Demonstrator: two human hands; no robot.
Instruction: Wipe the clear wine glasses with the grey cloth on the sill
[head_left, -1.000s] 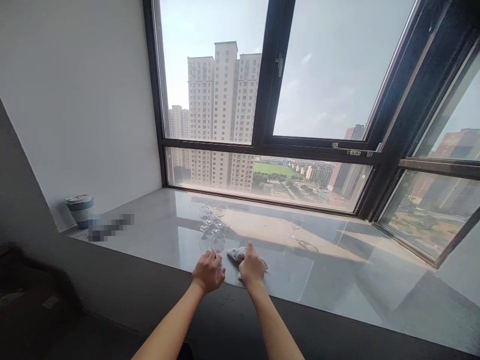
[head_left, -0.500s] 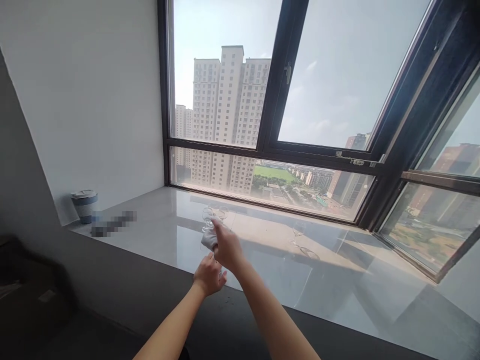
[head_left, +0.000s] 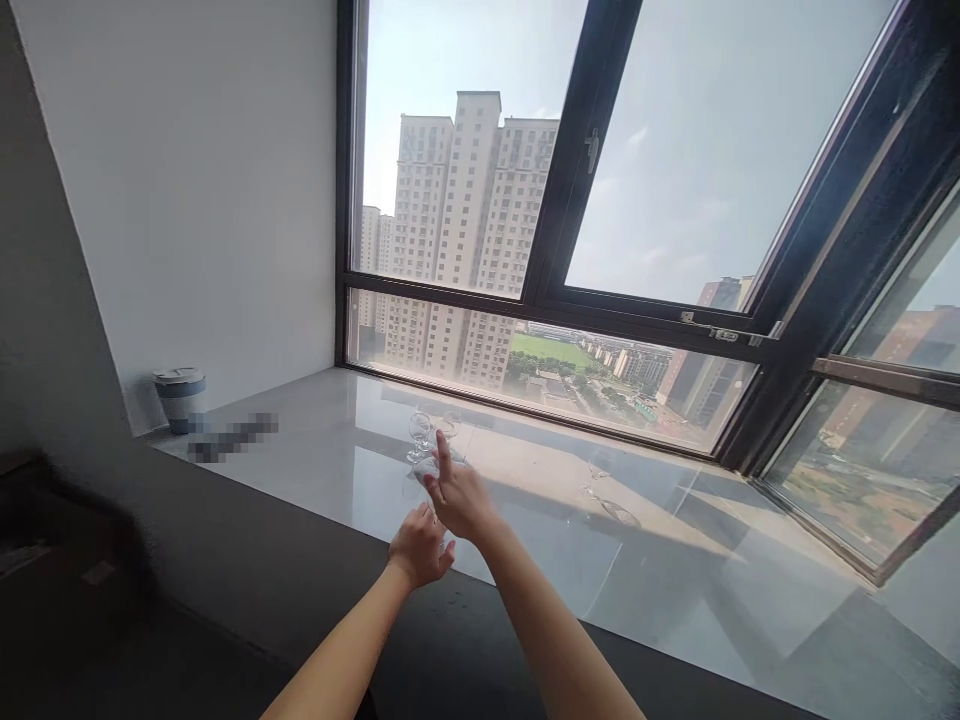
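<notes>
My left hand [head_left: 420, 546] is at the front edge of the sill, its fingers curled around a clear glass [head_left: 448, 538], most of which is hidden. Directly above it, my right hand [head_left: 461, 498] has its index finger stretched upward and its thumb bent. A pale cloth [head_left: 427, 467] shows at the fingers of that hand, partly covered by them. Just beyond the cloth stands a clear stemmed glass [head_left: 419, 430], with a second glass [head_left: 448, 424] close to its right. Farther right, another stemmed glass [head_left: 598, 470] casts a shadow on the sill.
The glossy, pale window sill [head_left: 525, 530] runs across the view. At its left end stands a lidded cup [head_left: 180, 402] with a blue band, beside a blurred-out item [head_left: 234, 437]. A dark-framed window [head_left: 540, 300] rises behind, with a wall [head_left: 202, 200] on the left.
My right hand has turned, so its index finger points more upward, and the cloth is less visible. The left hand keeps its place. The whole view has shifted and tilted slightly.
</notes>
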